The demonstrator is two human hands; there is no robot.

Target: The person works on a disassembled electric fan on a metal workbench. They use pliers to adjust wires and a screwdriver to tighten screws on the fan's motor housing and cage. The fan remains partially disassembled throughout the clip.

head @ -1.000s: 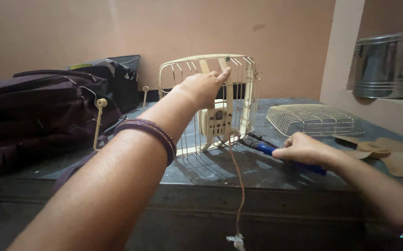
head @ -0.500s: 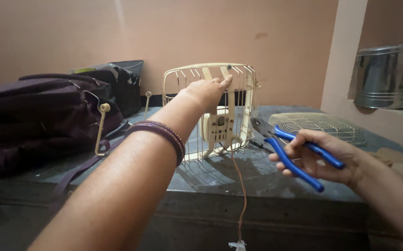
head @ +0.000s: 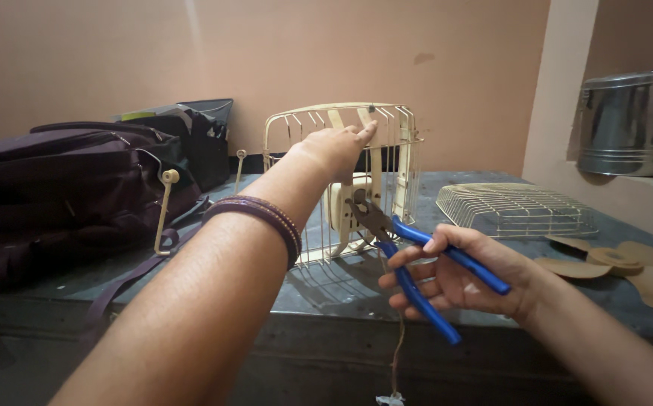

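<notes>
fan cage [head: 398,143] upright, near table edge [head: 326,312]
</notes>
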